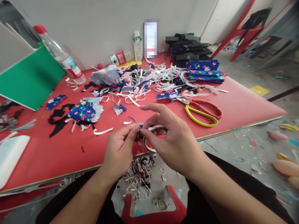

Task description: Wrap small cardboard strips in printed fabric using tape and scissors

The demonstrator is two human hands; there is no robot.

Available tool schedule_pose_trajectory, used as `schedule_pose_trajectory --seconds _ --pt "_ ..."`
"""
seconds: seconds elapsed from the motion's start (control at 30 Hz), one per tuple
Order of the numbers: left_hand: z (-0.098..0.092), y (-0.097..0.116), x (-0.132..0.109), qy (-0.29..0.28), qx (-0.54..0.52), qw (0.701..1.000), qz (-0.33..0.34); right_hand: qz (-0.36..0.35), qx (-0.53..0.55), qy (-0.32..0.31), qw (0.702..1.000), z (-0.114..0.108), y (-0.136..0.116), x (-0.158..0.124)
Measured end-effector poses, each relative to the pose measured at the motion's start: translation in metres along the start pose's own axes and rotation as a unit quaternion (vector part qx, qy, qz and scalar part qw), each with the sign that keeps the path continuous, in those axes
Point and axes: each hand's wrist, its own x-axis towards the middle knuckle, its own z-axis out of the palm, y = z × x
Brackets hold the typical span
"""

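Observation:
Near the front edge of the red table, my left hand (120, 147) is closed, thumb and fingers pinching a small piece of blue fabric (141, 126). My right hand (174, 138) pinches at the same spot, its index finger raised and stretched out. From between the fingertips a narrow white strip (146, 145) curls in a loop under my right hand. The fingers hide how strip and fabric meet. Beyond my right hand lie scissors (203, 113) with one yellow and one red handle. Their blades reach under a blue printed scrap (167, 95).
Tangled white strips (158, 77) cover the back of the red table (58, 155). A blue printed bundle (84, 110) lies left; folded blue fabric (205, 74) and a black stack (187, 46) stand right. A bottle (67, 62) leans beside a green board (30, 81).

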Motion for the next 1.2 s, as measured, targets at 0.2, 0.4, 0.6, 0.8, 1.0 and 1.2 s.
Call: schedule_pose_trajectory --seconds 0.2,0.4,0.6,0.8,1.0,1.2 --pt "-0.003 -0.003 0.000 -0.025 0.021 0.999 0.001 0.010 0.003 0.004 1.000 0.000 0.002 0.001" --pt "0.001 0.002 -0.001 -0.018 0.089 0.996 0.021 -0.001 -0.071 0.016 0.997 0.002 0.000 0.001" --pt "0.000 0.003 -0.004 -0.028 0.081 0.996 0.041 -0.016 -0.134 0.011 0.991 0.000 -0.003 0.000" --pt "0.008 0.004 -0.007 0.045 0.135 0.989 0.034 -0.028 -0.137 -0.010 0.990 0.003 -0.005 -0.002" --pt "0.008 0.000 -0.005 0.150 0.199 0.967 0.048 -0.074 -0.274 0.049 0.958 -0.009 -0.019 -0.012" --pt "-0.001 0.008 -0.002 0.184 0.167 0.969 0.019 -0.026 -0.317 0.070 0.945 -0.022 -0.014 -0.006"
